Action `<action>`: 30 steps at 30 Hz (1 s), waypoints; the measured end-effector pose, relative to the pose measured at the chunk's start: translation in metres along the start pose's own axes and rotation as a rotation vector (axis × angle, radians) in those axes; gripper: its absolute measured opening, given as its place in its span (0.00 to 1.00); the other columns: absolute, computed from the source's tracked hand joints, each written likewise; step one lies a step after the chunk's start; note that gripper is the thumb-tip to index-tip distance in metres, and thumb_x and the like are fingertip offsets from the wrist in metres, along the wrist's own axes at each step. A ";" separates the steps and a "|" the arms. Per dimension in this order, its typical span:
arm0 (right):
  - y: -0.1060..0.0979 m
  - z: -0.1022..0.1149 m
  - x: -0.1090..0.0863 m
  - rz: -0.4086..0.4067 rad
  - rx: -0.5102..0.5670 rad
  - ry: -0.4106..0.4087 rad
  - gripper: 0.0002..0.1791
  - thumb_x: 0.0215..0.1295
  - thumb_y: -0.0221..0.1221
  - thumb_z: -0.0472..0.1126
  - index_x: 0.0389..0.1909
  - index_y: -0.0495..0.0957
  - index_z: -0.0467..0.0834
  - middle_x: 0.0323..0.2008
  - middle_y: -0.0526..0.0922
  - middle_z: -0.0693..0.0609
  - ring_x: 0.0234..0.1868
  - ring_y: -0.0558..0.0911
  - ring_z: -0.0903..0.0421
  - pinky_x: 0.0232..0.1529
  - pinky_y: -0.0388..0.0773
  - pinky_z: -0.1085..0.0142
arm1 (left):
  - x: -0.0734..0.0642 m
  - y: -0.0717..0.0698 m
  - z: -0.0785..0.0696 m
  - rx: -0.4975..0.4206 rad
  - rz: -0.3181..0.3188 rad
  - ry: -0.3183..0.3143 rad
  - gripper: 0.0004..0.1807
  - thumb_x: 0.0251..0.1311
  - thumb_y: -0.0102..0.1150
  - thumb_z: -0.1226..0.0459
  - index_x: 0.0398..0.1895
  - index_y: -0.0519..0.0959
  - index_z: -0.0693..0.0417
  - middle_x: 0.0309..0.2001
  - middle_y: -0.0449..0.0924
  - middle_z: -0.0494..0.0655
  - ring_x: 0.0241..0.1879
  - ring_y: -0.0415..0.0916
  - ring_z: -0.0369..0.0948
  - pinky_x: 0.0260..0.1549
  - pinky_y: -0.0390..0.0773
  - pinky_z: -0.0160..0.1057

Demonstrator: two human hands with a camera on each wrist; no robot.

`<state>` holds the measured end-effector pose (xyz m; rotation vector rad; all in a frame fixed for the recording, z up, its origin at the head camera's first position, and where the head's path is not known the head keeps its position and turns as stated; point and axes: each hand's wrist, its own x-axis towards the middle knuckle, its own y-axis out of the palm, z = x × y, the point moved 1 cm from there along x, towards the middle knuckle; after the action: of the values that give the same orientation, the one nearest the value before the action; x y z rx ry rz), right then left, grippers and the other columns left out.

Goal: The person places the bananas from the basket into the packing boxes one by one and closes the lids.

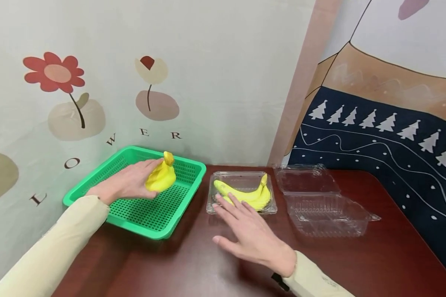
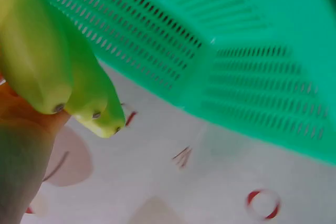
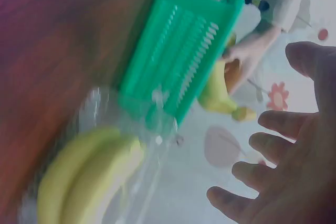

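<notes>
My left hand (image 1: 135,180) grips a bunch of yellow bananas (image 1: 163,176) above the green basket (image 1: 202,173). In the left wrist view the blunt ends of several bananas (image 2: 37,61) stick out past the hand. A second bunch of bananas (image 1: 258,200) lies in a clear plastic container (image 1: 212,206) on the table. Over the near side of that container hovers my right hand (image 1: 250,233), fingers spread and holding nothing. The right wrist view shows its spread fingers (image 3: 281,148) apart from the bananas.
Right of the filled container stands another clear clamshell box (image 1: 327,216), its lid (image 1: 306,181) raised back. Everything rests on a dark red-brown table (image 1: 193,264). A printed cloth backdrop (image 1: 230,82) rises right behind the basket and containers.
</notes>
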<state>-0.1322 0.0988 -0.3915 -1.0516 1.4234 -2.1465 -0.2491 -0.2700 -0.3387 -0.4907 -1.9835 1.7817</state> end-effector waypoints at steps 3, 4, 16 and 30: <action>-0.016 -0.011 -0.011 -0.021 -0.025 0.028 0.40 0.74 0.55 0.65 0.78 0.66 0.46 0.81 0.56 0.53 0.82 0.52 0.48 0.74 0.60 0.41 | 0.001 -0.008 -0.008 0.055 -0.032 0.041 0.54 0.50 0.71 0.50 0.78 0.59 0.64 0.66 0.73 0.59 0.54 0.74 0.54 0.51 0.77 0.56; -0.022 -0.014 -0.015 -0.030 -0.034 0.039 0.40 0.74 0.54 0.65 0.78 0.65 0.46 0.81 0.56 0.53 0.82 0.52 0.48 0.75 0.60 0.41 | 0.002 -0.010 -0.011 0.070 -0.042 0.055 0.55 0.50 0.71 0.50 0.78 0.59 0.64 0.66 0.73 0.59 0.55 0.74 0.54 0.52 0.77 0.56; -0.075 -0.050 -0.058 -0.110 -0.070 0.207 0.42 0.68 0.64 0.60 0.77 0.67 0.46 0.81 0.58 0.51 0.82 0.52 0.46 0.74 0.58 0.39 | 0.017 -0.029 -0.070 0.126 -0.147 0.211 0.53 0.51 0.71 0.48 0.77 0.62 0.66 0.67 0.71 0.60 0.59 0.73 0.56 0.57 0.76 0.59; -0.102 -0.094 -0.112 -0.164 -0.058 0.437 0.41 0.68 0.65 0.56 0.76 0.67 0.40 0.79 0.59 0.42 0.81 0.52 0.38 0.68 0.57 0.27 | 0.037 -0.028 -0.142 0.078 -0.203 0.380 0.53 0.51 0.68 0.46 0.77 0.63 0.64 0.68 0.72 0.58 0.61 0.73 0.54 0.57 0.77 0.56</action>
<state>-0.1178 0.2743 -0.3631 -0.7682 1.6405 -2.5841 -0.2043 -0.1338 -0.2956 -0.5362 -1.6342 1.5067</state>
